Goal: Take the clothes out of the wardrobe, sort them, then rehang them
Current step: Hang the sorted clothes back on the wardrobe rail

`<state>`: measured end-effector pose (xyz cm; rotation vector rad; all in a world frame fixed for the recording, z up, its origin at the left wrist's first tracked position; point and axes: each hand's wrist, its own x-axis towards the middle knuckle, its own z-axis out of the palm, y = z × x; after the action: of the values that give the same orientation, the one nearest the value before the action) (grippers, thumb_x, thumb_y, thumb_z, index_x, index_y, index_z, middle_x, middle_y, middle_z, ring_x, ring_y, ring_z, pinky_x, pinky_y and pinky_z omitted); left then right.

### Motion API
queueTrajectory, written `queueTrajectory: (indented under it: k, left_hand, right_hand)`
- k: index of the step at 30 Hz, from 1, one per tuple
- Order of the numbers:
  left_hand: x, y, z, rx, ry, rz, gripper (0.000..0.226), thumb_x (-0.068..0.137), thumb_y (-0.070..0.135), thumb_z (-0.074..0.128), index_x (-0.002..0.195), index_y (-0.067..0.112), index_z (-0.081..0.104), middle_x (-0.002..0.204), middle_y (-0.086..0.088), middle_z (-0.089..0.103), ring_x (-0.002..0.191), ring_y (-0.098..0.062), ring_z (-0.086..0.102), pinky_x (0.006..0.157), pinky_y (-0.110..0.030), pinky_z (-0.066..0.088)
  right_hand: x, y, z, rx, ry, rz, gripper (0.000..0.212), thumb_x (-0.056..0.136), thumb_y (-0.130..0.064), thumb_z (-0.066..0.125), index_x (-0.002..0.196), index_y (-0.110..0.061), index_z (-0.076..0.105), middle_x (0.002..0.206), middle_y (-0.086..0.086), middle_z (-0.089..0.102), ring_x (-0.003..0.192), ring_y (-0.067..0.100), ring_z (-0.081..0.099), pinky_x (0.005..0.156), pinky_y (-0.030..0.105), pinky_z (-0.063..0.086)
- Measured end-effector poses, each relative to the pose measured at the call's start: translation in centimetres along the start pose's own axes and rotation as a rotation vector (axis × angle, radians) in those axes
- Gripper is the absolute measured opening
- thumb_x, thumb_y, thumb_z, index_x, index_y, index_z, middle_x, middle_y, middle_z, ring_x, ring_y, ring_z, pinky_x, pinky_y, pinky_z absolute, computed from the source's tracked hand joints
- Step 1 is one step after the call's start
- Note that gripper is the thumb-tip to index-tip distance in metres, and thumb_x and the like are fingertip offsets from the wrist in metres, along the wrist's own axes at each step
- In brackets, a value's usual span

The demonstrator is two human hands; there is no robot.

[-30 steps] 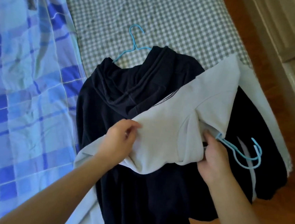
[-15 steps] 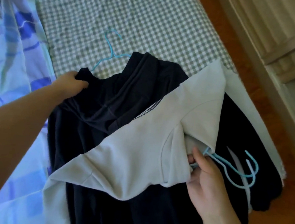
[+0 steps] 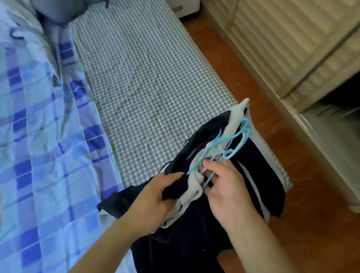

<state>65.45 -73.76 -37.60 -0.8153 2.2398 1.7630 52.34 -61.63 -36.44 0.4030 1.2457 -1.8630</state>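
A bundle of clothes is gathered at the bed's right edge: a dark navy garment (image 3: 189, 241) and a light grey garment (image 3: 194, 187) bunched together. Several light blue wire hangers (image 3: 228, 145) stick out of the top of the bundle, their hooks pointing up and right. My left hand (image 3: 153, 201) grips the bunched navy and grey cloth near the necks. My right hand (image 3: 224, 186) holds the lower stems of the blue hangers between its fingers. The lower part of the navy garment hangs down over the bed edge.
The green-and-white checked mattress (image 3: 149, 72) stretches away behind the bundle. A blue plaid blanket (image 3: 35, 136) covers the left side, with a grey pillow (image 3: 58, 1) at the top. Louvred wardrobe doors (image 3: 287, 39) stand at the right, above an orange wooden floor (image 3: 310, 230).
The spread-out garments have been gathered into one bundle toward the bed's right edge. My left hand left the navy shoulder and now grips the bunched cloth. All hangers now sit together at my right hand.
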Motion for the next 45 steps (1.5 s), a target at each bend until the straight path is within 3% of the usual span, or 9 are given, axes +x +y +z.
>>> queueTrajectory:
  k: [9, 14, 17, 22, 27, 31, 36, 41, 45]
  left_hand:
    - [-8.2, -1.4, 1.8, 0.509, -0.430, 0.426, 0.062, 0.089, 0.019, 0.073, 0.144, 0.037, 0.053, 0.108, 0.010, 0.042, 0.105, 0.000, 0.047, 0.096, -0.012, 0.036]
    - [-12.9, 4.1, 5.5, 0.383, -0.579, 0.603, 0.065, 0.087, 0.008, 0.068, 0.144, 0.035, 0.053, 0.126, 0.004, 0.037, 0.120, -0.007, 0.044, 0.107, -0.027, 0.041]
    - [-15.2, 12.0, 8.2, 0.277, -0.646, 0.736, 0.053, 0.091, 0.021, 0.070, 0.140, 0.038, 0.055, 0.120, 0.001, 0.037, 0.116, -0.008, 0.044, 0.102, -0.018, 0.039]
    - [-17.4, 27.5, 13.1, 0.274, -0.552, 1.021, 0.044, 0.082, 0.059, 0.062, 0.118, 0.035, 0.067, 0.110, 0.002, 0.046, 0.107, -0.007, 0.052, 0.097, -0.017, 0.040]
    - [-18.7, 40.4, 22.2, 0.075, -0.541, 1.109, 0.035, 0.089, 0.057, 0.060, 0.092, 0.022, 0.063, 0.088, -0.001, 0.066, 0.083, -0.009, 0.060, 0.082, -0.033, 0.048]
    - [-20.0, 48.9, 28.8, -0.248, -0.591, 0.943, 0.020, 0.100, 0.034, 0.061, 0.112, 0.020, 0.066, 0.101, -0.002, 0.068, 0.090, -0.015, 0.064, 0.089, -0.038, 0.054]
    - [-21.1, 53.7, 35.1, -0.072, -0.548, 1.191, 0.025, 0.105, 0.028, 0.054, 0.125, 0.020, 0.067, 0.118, 0.009, 0.072, 0.103, -0.012, 0.065, 0.100, -0.031, 0.048]
    - [-21.0, 58.1, 37.4, -0.140, -0.737, 1.211, 0.039, 0.094, 0.015, 0.055, 0.133, 0.018, 0.058, 0.125, 0.005, 0.070, 0.116, -0.020, 0.065, 0.110, -0.048, 0.045]
    - [-18.2, 60.7, 40.1, 0.064, -0.391, 1.472, 0.024, 0.102, 0.022, 0.058, 0.124, 0.014, 0.065, 0.121, 0.011, 0.071, 0.096, -0.004, 0.071, 0.091, -0.029, 0.057]
  right_hand:
    - [-14.2, 5.5, -5.1, 0.259, 0.246, -0.107, 0.049, 0.089, -0.037, 0.069, 0.130, -0.009, 0.062, 0.119, 0.013, 0.068, 0.103, 0.028, 0.066, 0.096, 0.046, 0.054]
    - [-22.2, 1.8, -6.3, 0.361, 0.363, -0.264, 0.021, 0.092, -0.020, 0.066, 0.109, -0.008, 0.065, 0.086, 0.007, 0.069, 0.067, 0.015, 0.067, 0.064, 0.030, 0.058]
    - [-28.4, -4.9, -7.0, 0.328, 0.256, -0.399, 0.016, 0.096, -0.007, 0.050, 0.082, -0.007, 0.058, 0.059, 0.005, 0.056, 0.050, 0.013, 0.056, 0.053, 0.025, 0.053]
    - [-38.0, -16.5, -8.8, 0.204, 0.133, -0.603, 0.029, 0.093, 0.000, 0.040, 0.067, -0.008, 0.050, 0.059, 0.002, 0.046, 0.056, 0.016, 0.048, 0.057, 0.027, 0.050]
    - [-47.9, -26.2, -14.3, 0.096, 0.098, -0.797, 0.020, 0.091, -0.005, 0.045, 0.072, -0.012, 0.042, 0.053, 0.000, 0.042, 0.055, 0.013, 0.044, 0.052, 0.019, 0.049]
    - [-51.7, -31.8, -18.1, -0.149, 0.113, -0.739, 0.013, 0.091, -0.002, 0.042, 0.081, -0.008, 0.048, 0.056, 0.004, 0.045, 0.043, 0.013, 0.043, 0.047, 0.023, 0.046]
    - [-51.8, -34.6, -23.0, -0.338, 0.139, -0.685, 0.010, 0.093, 0.004, 0.049, 0.099, 0.000, 0.056, 0.074, 0.015, 0.065, 0.050, 0.016, 0.056, 0.053, 0.030, 0.051]
    - [-52.8, -39.0, -26.1, -0.438, 0.051, -0.729, 0.013, 0.090, 0.002, 0.056, 0.100, 0.001, 0.063, 0.087, 0.021, 0.071, 0.062, 0.022, 0.066, 0.061, 0.034, 0.054]
    - [-50.8, -42.3, -28.1, -0.426, 0.032, -0.757, 0.015, 0.092, 0.004, 0.052, 0.095, -0.003, 0.065, 0.079, 0.016, 0.068, 0.065, 0.020, 0.065, 0.064, 0.034, 0.051]
